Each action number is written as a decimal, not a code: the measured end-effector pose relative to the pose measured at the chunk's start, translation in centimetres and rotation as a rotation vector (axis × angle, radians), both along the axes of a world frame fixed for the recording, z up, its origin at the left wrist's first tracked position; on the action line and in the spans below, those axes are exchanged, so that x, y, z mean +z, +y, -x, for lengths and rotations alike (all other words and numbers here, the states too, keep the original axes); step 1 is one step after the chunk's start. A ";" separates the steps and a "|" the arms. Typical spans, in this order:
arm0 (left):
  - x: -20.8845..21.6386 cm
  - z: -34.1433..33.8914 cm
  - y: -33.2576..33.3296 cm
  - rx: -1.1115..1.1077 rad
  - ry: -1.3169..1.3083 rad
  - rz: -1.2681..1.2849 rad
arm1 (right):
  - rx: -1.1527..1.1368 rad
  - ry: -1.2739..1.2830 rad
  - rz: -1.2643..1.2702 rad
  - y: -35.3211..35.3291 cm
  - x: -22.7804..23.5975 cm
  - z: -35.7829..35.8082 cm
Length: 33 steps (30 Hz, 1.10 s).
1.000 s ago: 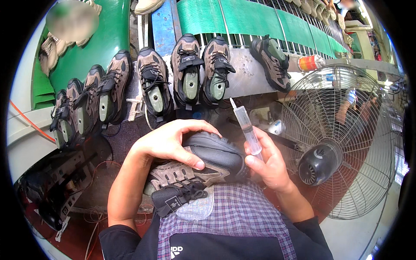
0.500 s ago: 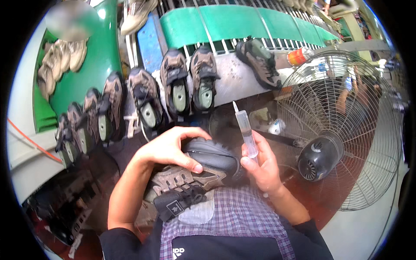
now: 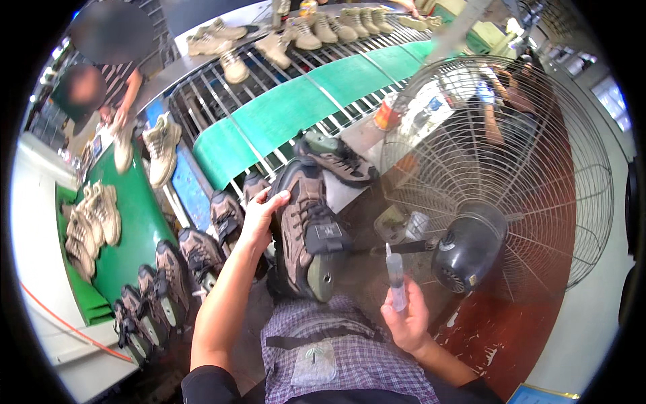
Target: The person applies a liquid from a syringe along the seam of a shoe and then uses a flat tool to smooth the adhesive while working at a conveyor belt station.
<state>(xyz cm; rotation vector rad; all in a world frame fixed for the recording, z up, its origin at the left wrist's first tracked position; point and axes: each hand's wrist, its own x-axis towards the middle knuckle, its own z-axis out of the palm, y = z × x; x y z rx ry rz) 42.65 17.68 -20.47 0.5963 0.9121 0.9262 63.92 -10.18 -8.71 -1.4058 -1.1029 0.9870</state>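
My left hand (image 3: 258,225) is closed around the side of a brown and black hiking shoe (image 3: 291,215). The shoe is held toe up and away from me, with a green last (image 3: 323,276) showing at its opening. In my right hand (image 3: 409,318), lower and to the right, is a clear plastic syringe (image 3: 396,276) with its tip pointing up, apart from the shoe. Similar hiking shoes (image 3: 169,273) stand in a row to the left. Beyond the held shoe, another hiking shoe (image 3: 343,165) lies on the ledge.
A large wire-caged fan (image 3: 471,246) stands close on my right. Ahead runs a metal rack with a green belt (image 3: 282,111) and several beige shoes (image 3: 306,37). At the left are a green chute (image 3: 134,215) and a person in a striped top (image 3: 124,84) holding a beige shoe.
The hiking shoe has gone from lying sole up near my lap to upright by the shoe row, still in my left hand. The syringe has moved slightly down and right. My view has shifted.
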 end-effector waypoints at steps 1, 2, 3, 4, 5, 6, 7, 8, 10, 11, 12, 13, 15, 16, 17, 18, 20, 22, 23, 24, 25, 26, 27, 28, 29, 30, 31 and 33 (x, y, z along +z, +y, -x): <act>-2.1 -0.9 1.3 -0.010 -0.009 0.000 | -0.022 -0.033 0.003 -0.5 0.0 -0.5; -2.9 -2.3 2.0 0.005 -0.026 0.010 | -0.049 -0.066 0.005 -1.1 -0.1 -1.1; -3.5 -3.0 2.6 0.042 0.017 0.011 | -0.066 -0.091 0.004 -1.5 -0.2 -1.6; -4.8 -3.5 3.6 0.061 0.046 -0.002 | -0.116 -0.047 0.006 -1.7 -0.1 -1.8; -6.2 -4.5 4.5 0.064 0.074 -0.007 | -0.133 -0.062 0.022 -2.2 -0.4 -2.3; -6.8 -5.2 5.3 0.075 0.109 0.009 | -0.145 -0.080 0.042 -2.7 -0.6 -2.6; -7.5 -5.9 6.1 0.071 0.105 -0.022 | -0.157 -0.098 0.062 -3.1 -0.7 -3.0; -7.9 -5.7 6.8 0.109 0.163 -0.004 | -0.154 -0.111 0.063 -3.0 -0.5 -3.1; -8.1 -6.4 7.9 0.184 0.261 0.010 | -0.107 -0.192 0.054 -3.0 -0.5 -3.6; -8.3 -6.9 8.2 0.217 0.316 0.008 | -0.093 -0.206 0.065 -3.1 -0.5 -3.9; -10.2 -5.6 9.3 0.229 0.317 -0.016 | -0.054 -0.198 0.069 -2.6 -0.6 -4.3; -12.6 -4.4 10.4 0.232 0.318 -0.036 | -0.021 -0.190 0.079 -2.1 -0.4 -4.6; -13.4 -5.1 11.3 0.228 0.559 0.018 | -0.010 -0.189 0.089 -1.6 0.0 -4.9; -13.7 -5.0 11.8 0.117 0.587 0.108 | -0.015 -0.188 0.090 -1.3 0.1 -4.9; -14.6 -4.6 12.8 0.067 0.625 0.120 | -0.001 -0.184 0.088 -0.7 0.1 -4.9; -15.4 -4.3 14.0 0.019 0.666 0.129 | 0.026 -0.196 0.095 -0.2 0.2 -5.2; -15.3 -6.3 14.4 -0.050 0.730 0.138 | 0.050 -0.229 0.130 0.4 0.0 -5.8; -19.0 -4.0 15.8 -0.008 0.751 0.172 | 0.074 -0.181 0.145 1.3 0.4 -5.8; -20.7 -3.0 17.0 0.002 0.755 0.169 | 0.069 -0.163 0.140 1.8 0.3 -5.8; -21.6 -2.9 17.3 0.004 0.680 0.134 | 0.039 -0.228 0.114 1.8 -0.1 -5.9; -22.3 -3.0 17.5 0.001 0.597 0.093 | 0.047 -0.229 0.081 1.8 -0.8 -6.2; -22.4 -3.2 17.8 0.021 0.669 0.061 | 0.033 -0.245 0.030 2.0 -1.0 -6.2; -22.5 -3.6 17.9 0.043 0.742 0.034 | 0.021 -0.259 -0.016 2.3 -1.1 -6.2; -22.9 -3.1 18.0 0.149 0.905 -0.043 | 0.061 -0.221 0.046 2.6 -0.7 -6.3; -22.8 -3.3 18.9 0.262 1.063 -0.114 | 0.093 -0.221 0.064 3.0 -0.3 -6.3; -20.2 -7.5 17.6 0.208 0.887 -0.018 | 0.053 -0.170 0.143 2.6 -0.1 -6.7; -15.2 -10.0 15.7 0.170 0.732 0.078 | 0.028 -0.099 0.205 2.4 0.1 -6.9; -15.6 -9.4 16.4 0.166 0.848 0.133 | 0.052 -0.163 0.233 3.1 0.8 -6.7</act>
